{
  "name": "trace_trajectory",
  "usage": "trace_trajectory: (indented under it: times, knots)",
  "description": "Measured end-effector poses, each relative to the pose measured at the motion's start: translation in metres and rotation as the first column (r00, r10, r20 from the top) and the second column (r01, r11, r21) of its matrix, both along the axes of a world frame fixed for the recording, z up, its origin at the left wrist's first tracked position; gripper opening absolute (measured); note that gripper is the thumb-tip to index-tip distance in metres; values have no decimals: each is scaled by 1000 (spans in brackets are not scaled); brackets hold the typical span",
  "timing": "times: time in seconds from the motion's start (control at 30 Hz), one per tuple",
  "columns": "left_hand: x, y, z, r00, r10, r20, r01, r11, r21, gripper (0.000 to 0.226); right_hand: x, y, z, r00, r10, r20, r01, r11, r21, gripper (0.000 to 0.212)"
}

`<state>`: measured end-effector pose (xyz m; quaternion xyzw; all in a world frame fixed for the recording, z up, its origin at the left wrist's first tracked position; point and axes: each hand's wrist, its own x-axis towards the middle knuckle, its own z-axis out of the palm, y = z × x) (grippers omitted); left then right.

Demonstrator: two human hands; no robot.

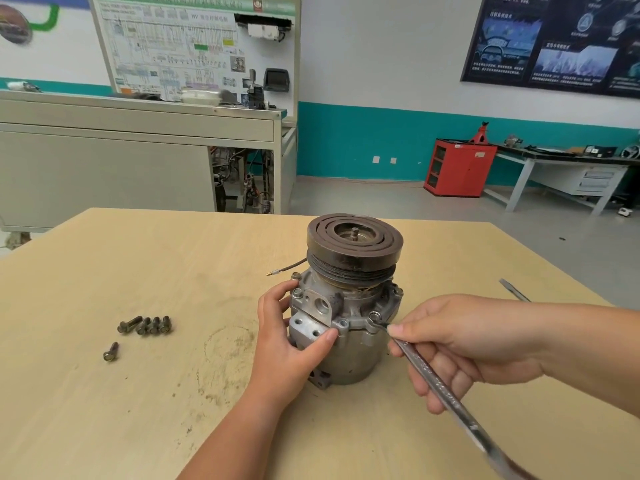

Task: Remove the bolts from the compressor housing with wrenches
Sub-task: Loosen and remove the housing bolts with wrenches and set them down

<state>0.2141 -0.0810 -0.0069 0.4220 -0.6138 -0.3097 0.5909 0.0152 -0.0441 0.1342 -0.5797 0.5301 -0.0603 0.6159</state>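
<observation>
A grey metal compressor (349, 355) stands upright on the wooden table (121, 410), its dark ringed pulley (355, 242) on top. My left hand (291, 337) grips the housing's left side, thumb on the front flange. My right hand (464, 344) holds a long silver wrench (446, 393), whose head sits at a bolt (373, 317) on the flange's right front. More bolts (297, 292) stay in the flange. Several removed bolts (145, 325) lie on the table to the left, one more bolt (110, 352) nearer me.
A thin black cable (287, 268) with a brass tip sticks out left of the compressor. Another flat metal tool (514, 289) lies at the table's right edge. Beyond the table are a grey bench, a red cabinet (459, 168) and a work table.
</observation>
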Motion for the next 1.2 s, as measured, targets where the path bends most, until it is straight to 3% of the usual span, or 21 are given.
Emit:
trace_trajectory:
  times: [0.07, 0.1, 0.17, 0.2, 0.27, 0.33, 0.4, 0.5, 0.63, 0.73, 0.9, 1.0, 1.07, 1.2]
  knots:
    - [0, -1, 0, 1000, -5, -9, 5, 1000, 3, 69, -7, -11, 12, 947, 152, -283, -178, 982, -67, 30]
    - [0, 0, 0, 1000, -7, -11, 7, 1000, 5, 70, -10, -18, 19, 868, 209, -450, -293, 948, -124, 31]
    - [-1, 0, 1, 1000, -7, -13, 7, 1000, 4, 70, -16, -33, 27, 664, 190, -724, -515, 817, -258, 30]
    - [0, 0, 1, 1000, -7, -16, 7, 1000, 5, 70, -19, -39, 29, 604, 132, -786, -590, 738, -329, 27]
    - [0, 1, 1, 1000, -11, -22, 11, 1000, 8, 70, -24, -45, 30, 642, 82, -762, -591, 686, -424, 21]
    - [0, 1, 2, 1000, -14, -23, 14, 1000, 10, 71, -31, -42, 28, 796, 176, -580, -457, 803, -383, 20]
    - [0, 2, 2, 1000, -18, -18, 18, 1000, 16, 71, -36, -33, 21, 917, 241, -318, -325, 914, -244, 22]
    - [-1, 2, 2, 1000, -16, -12, 16, 1000, 11, 70, -28, -17, 9, 974, 210, -79, -217, 972, -90, 22]
    - [-1, 2, 2, 1000, -18, -18, 18, 1000, 5, 70, -12, -6, 3, 998, 59, 33, -57, 997, -59, 24]
    - [-1, 2, 2, 1000, -18, -15, 18, 1000, 6, 69, -4, -6, 3, 999, 8, 32, -6, 998, -66, 25]
    - [-1, 1, 1, 1000, -18, -20, 18, 1000, 3, 70, -1, -8, 5, 998, 58, -21, -58, 998, -22, 28]
    - [-1, 0, 1, 1000, -15, -13, 15, 1000, 8, 70, -12, -22, 20, 910, 227, -348, -282, 952, -116, 31]
    - [-1, 0, 1, 1000, -10, -5, 10, 1000, 10, 69, -17, -34, 28, 802, 222, -555, -394, 895, -211, 33]
    - [-1, 0, 1, 1000, -11, -7, 11, 1000, 15, 69, -25, -48, 24, 694, 129, -709, -551, 729, -407, 21]
